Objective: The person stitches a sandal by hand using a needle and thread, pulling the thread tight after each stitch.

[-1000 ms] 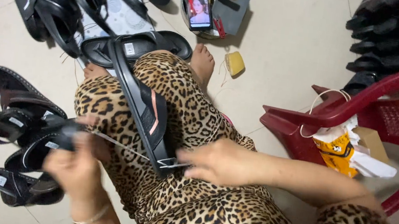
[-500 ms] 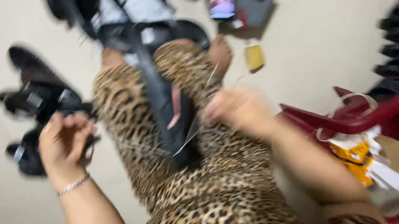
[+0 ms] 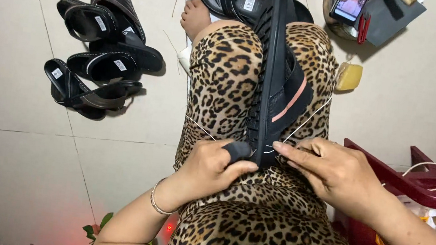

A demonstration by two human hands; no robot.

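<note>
Since the earlier frames, both hands have been drawn together at the lower end of a black rubber-soled sandal with a salmon-pink inner stripe (image 3: 276,85), which is laid edge-up along the leopard-print lap (image 3: 227,85). The left hand (image 3: 207,168) is closed around the sandal's heel end, its thumb capped in a dark sleeve. The right hand (image 3: 333,171) is held with fingers (image 3: 294,150) pinched on a thin white thread (image 3: 309,116) (a needle may be held, but this cannot be told). Beside the lap, a pile of black sandals (image 3: 98,65) is spread on the pale tiled floor (image 3: 6,158); a dark red plastic chair (image 3: 419,184) is seen at the right.
</note>
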